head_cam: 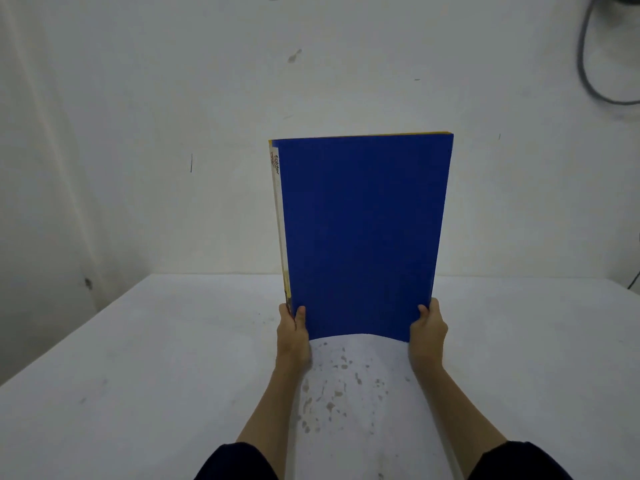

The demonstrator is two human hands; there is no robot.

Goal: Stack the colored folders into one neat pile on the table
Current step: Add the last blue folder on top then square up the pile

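Head view, near to far. Dark sleeves (239, 462) at the bottom edge, bare forearms reaching forward over the table (138, 375). Left hand (292, 332) closed around the lower left corner of the folders, thumb on the blue face, fingers hidden behind. Right hand (427, 330) clamped likewise on the lower right corner, thumb in front, other fingers out of sight behind.

Between the hands, a blue folder (360, 233) held upright, broad face toward the camera, lower edge raised clear of the tabletop and bowed slightly upward in the middle. Behind it, a thin yellow folder (398, 134) showing only as a strip along the top edge, with a white printed spine strip (278, 220) down the left side. Number of folders in the bundle impossible to tell from here.

Probably gripped on end this way to square the edges: both hands at the bottom corners, ready to knock the bundle down on the surface so the sheets fall flush before being laid flat. No folders lying loose elsewhere on the table, so gathering seems done and only aligning and setting down left.

Tabletop white, scuffed, with brownish spots (332, 386) just below the folders. Beyond, a plain whitish wall (138, 133) with small marks, and a grey cable (588, 64) looping down at the upper right.
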